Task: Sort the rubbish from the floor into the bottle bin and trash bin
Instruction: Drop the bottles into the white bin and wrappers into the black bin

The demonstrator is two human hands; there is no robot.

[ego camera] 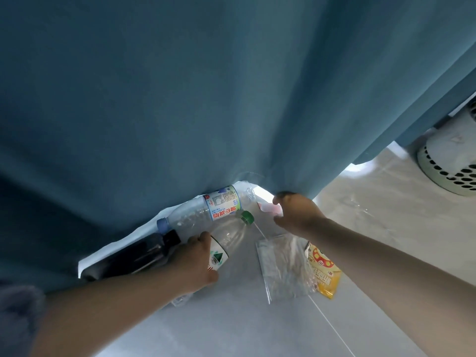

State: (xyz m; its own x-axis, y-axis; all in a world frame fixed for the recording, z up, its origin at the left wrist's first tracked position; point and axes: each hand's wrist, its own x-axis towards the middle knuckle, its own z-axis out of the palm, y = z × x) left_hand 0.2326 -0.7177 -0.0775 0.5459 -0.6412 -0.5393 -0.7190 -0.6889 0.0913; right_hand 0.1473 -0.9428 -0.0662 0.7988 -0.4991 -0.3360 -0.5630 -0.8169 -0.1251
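Note:
My left hand [194, 264] grips a clear green-capped bottle [231, 234] by its labelled middle, low over the floor. Beside it lie a clear blue-capped bottle [206, 211] with a white and blue label and a dark bottle [144, 253], both partly under the teal curtain [206, 86]. My right hand [296, 215] pinches the curtain's hem and lifts it, with a small pink and white scrap [269, 207] at its fingertips. Under my right forearm a clear plastic bag [283, 266] and a yellow snack wrapper [324, 271] rest on the floor.
The teal curtain fills most of the view and hangs down to the grey tiled floor [257, 325]. A white perforated bin [453, 163] stands at the right edge, behind the curtain's corner. A fuzzy grey sleeve [18, 313] shows at the lower left.

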